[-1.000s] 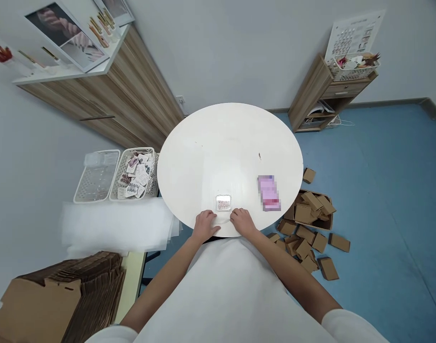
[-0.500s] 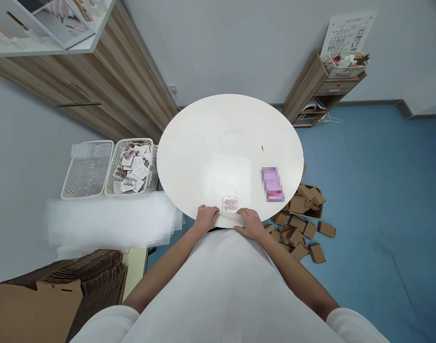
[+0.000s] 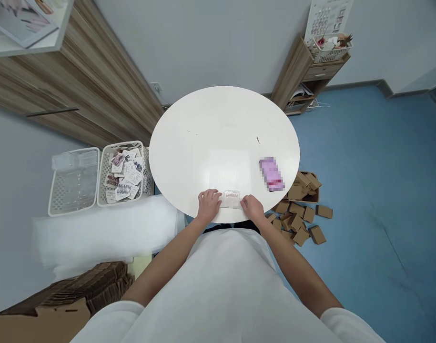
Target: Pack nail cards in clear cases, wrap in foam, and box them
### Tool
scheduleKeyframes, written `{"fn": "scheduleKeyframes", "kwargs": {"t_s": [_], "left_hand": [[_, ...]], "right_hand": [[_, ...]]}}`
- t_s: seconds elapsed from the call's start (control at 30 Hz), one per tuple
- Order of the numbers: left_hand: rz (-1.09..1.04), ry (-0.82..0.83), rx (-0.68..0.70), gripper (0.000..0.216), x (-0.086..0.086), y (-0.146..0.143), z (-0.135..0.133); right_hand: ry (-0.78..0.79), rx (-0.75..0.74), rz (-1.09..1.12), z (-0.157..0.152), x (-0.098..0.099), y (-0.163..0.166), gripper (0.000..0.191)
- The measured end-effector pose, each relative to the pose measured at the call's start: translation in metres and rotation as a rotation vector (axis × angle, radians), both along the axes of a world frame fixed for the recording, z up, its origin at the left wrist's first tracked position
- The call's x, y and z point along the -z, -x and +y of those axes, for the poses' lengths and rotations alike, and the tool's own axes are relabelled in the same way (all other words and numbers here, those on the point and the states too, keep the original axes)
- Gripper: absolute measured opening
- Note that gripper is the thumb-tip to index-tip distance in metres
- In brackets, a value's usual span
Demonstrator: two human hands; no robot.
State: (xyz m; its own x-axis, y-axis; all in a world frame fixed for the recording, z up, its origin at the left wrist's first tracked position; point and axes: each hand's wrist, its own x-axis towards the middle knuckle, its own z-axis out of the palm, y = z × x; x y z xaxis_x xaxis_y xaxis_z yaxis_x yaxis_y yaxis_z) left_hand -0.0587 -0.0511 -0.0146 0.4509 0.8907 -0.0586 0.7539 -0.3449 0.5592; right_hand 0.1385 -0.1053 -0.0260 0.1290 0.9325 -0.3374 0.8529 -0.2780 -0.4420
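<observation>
Two Hands by a Small Clear Box

A blue floor (image 3: 368,162) fills the right side of the frame. A big round white table (image 3: 225,124) is in the middle. A striped wood cabinet (image 3: 106,71) stands at the upper left. White sheets (image 3: 106,233) lie in a pile at the left, above a stack of brown cardboard (image 3: 42,328) at the lower left. A thin wood shelf (image 3: 292,71) stands at the upper right. Small brown boxes (image 3: 301,236) lie in a heap, right of the table. Two white baskets sit at the left: one holds cards (image 3: 123,176), the other clear plastic things (image 3: 82,171).

The left hand (image 3: 208,205) and right hand (image 3: 252,207) are at the bottom edge of the table. A purple blurry thing (image 3: 271,174) lies to their right. A thin pale sheet (image 3: 230,204) is between the hands, and the fingers touch its two ends. I can't tell if they pinch it. The small clear box (image 3: 232,194), with pink bits, sits at the sheet, low in the middle of the frame.
</observation>
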Motion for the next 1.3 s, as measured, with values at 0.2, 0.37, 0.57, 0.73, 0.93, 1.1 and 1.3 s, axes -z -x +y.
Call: {"fn": "scheduleKeyframes", "kwargs": {"t_s": [0.2, 0.37, 0.57, 0.73, 0.93, 1.1, 1.3], "left_hand": [[-0.072, 0.037, 0.264, 0.028, -0.004, -0.004, -0.016], [-0.112, 0.031, 0.265, 0.03, 0.003, -0.005, -0.011], [0.0, 0.025, 0.326, 0.026, 0.008, -0.008, 0.001], [0.099, 0.001, 0.383, 0.026, 0.007, -0.012, 0.008], [0.203, -0.046, 0.479, 0.031, -0.001, -0.005, -0.001], [0.186, -0.02, 0.545, 0.032, -0.011, 0.004, -0.013], [0.179, 0.024, 0.525, 0.023, -0.021, 0.002, -0.005]], "right_hand": [[-0.011, 0.031, -0.028, -0.001, 0.003, 0.004, 0.021], [-0.267, 0.034, -0.138, -0.009, -0.01, 0.009, 0.029], [-0.296, -0.292, -0.079, -0.01, -0.017, 0.018, 0.023], [-0.207, -0.402, -0.033, 0.008, -0.003, 0.014, 0.038], [-0.202, -0.489, -0.007, 0.003, -0.003, 0.013, 0.035], [-0.16, -0.537, 0.065, -0.014, -0.009, 0.016, 0.033], [-0.21, -0.511, 0.045, -0.01, -0.019, 0.014, 0.029]]}}
